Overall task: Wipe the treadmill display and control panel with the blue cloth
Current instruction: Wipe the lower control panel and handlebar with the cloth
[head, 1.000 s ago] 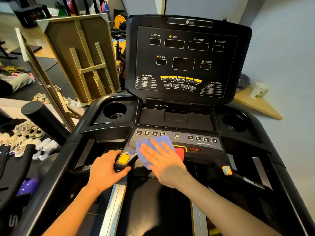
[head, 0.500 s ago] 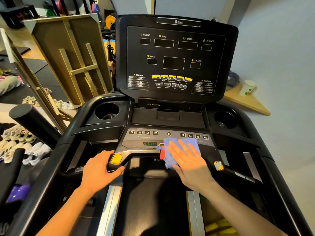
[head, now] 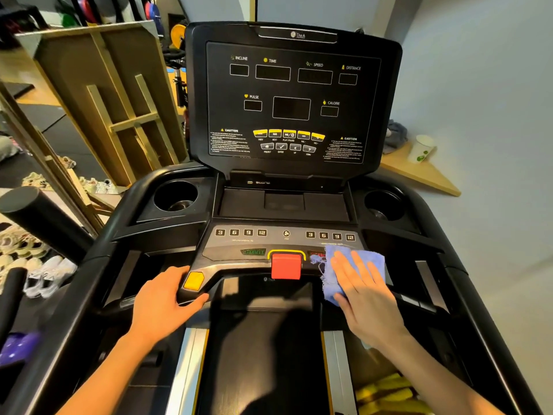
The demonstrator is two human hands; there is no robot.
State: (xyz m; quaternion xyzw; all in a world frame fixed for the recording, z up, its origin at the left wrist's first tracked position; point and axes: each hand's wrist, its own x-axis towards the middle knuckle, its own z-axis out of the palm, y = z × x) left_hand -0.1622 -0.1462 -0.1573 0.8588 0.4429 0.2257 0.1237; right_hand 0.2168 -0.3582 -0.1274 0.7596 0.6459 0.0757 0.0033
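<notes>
Gym-room treadmill console (head: 299, 181); right hand (head: 363, 292), fingers flat, presses blue cloth (head: 356, 265) on control panel (head: 284, 244) right end; left hand (head: 163, 307) grips the panel's left end; upright display (head: 293, 97) apparently remains.

even, fairly bright indoor light falls from above, with soft shadows only. the glossy display (head: 291, 97) in the upper centre of the frame carries a faint sheen, its small print mushy. the belt (head: 263, 348) at bottom centre reflects dark shapes. wide-angle distortion bows the frame's edges, bending the handrails outward at lower left and lower right. the shoes (head: 36, 265) at the left edge are soft and smeared.
</notes>
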